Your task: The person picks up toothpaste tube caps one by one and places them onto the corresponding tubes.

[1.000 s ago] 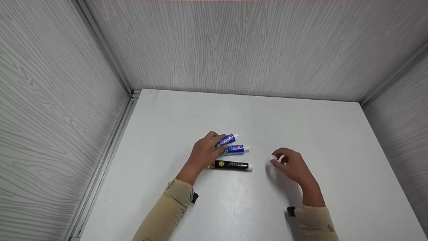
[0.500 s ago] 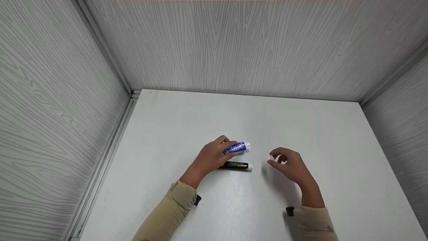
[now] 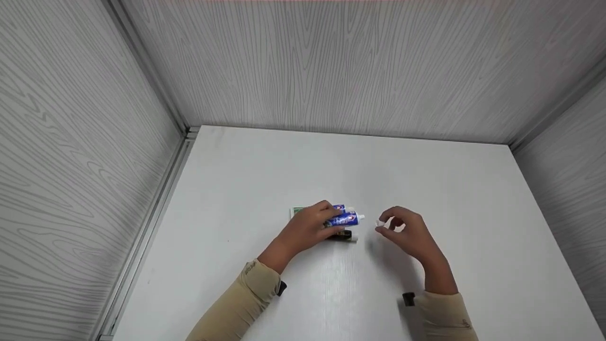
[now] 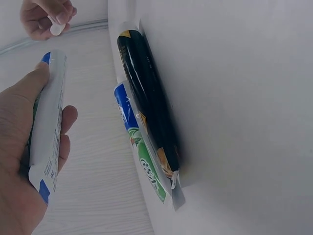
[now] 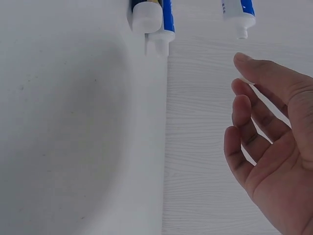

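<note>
My left hand [image 3: 310, 227] grips a blue-and-white toothpaste tube [image 3: 344, 219], held up off the table with its bare nozzle [image 5: 242, 33] pointing right. Between thumb and fingertips, my right hand [image 3: 407, 232] pinches a small white cap [image 4: 57, 28], a short gap away from that nozzle. Beneath the left hand a second toothpaste tube [image 4: 139, 147], blue and green, lies on the table. Beside it is a black tube [image 4: 146, 88] with a white cap end [image 5: 146, 18]. In the head view the left hand covers much of both lying tubes.
The white table [image 3: 265, 161] carries the tubes near its middle. Grey wood-grain panels [image 3: 322, 66] stand along its back and sides. Each wrist wears a small black camera, the right one [image 3: 408, 299] just at the sleeve edge.
My left hand has lifted its tube and brought it right and nearer the front, passing over the other tubes. The right hand has shifted slightly left with the cap.
</note>
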A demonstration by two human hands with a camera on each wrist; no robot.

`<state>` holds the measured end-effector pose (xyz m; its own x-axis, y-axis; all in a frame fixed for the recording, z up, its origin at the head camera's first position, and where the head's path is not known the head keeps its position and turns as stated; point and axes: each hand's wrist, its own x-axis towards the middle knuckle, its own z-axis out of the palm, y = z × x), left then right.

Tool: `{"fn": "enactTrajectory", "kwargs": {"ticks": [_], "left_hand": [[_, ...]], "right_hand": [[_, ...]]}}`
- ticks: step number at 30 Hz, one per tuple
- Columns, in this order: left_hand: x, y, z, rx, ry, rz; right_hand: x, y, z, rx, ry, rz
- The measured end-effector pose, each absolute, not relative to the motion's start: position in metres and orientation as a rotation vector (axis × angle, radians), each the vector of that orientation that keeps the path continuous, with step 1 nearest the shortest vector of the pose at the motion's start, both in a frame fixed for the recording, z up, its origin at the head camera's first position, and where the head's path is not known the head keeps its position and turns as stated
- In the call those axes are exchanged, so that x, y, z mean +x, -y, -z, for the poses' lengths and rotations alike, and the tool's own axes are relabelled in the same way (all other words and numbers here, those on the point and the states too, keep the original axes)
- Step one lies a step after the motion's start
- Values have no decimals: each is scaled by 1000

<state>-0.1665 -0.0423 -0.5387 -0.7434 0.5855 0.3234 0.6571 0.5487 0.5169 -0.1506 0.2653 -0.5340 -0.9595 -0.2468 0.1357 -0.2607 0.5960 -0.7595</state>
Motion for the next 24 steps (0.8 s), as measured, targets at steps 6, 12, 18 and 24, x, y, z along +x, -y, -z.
{"fn": "enactTrajectory", "kwargs": {"ticks": [6, 12, 18, 24], "left_hand": [[-164, 39, 534, -1071, 2664, 949], [-163, 39, 532, -1100, 2663, 943], [-162, 38, 534, -1130, 2640, 951], [-162, 36, 533, -1134, 2636, 956]], "right_hand": [[-150, -260, 533, 477, 2764, -1345], [-150, -257, 532, 505, 2747, -1317], [-149, -253, 531, 528, 2732, -1301], [-148, -251, 530, 533, 2736, -1304]]}}
